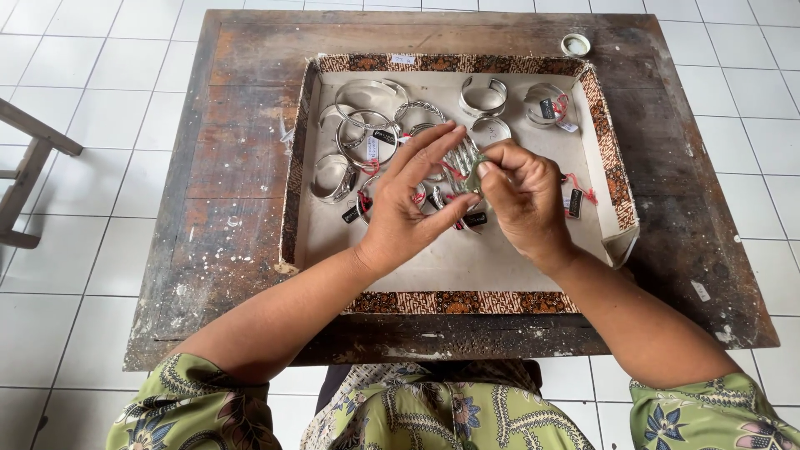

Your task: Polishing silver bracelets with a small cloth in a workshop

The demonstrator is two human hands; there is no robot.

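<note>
Over a shallow tray [467,267] with a patterned brown rim, my left hand [408,200] and my right hand [525,196] meet around one silver cuff bracelet [463,158]. The left hand's thumb and fingers support the bracelet from the left and below, its other fingers spread. My right hand pinches the bracelet's right edge between thumb and fingertips. Red thread with a dark tag hangs from it. Several more silver bangles [367,133] with dark tags lie in the tray's far half, partly hidden by my hands.
The tray rests on a worn dark wooden table [233,200] over a white tiled floor. A small round white lid [576,43] sits at the table's far right. Part of a wooden frame [25,158] stands at the left edge.
</note>
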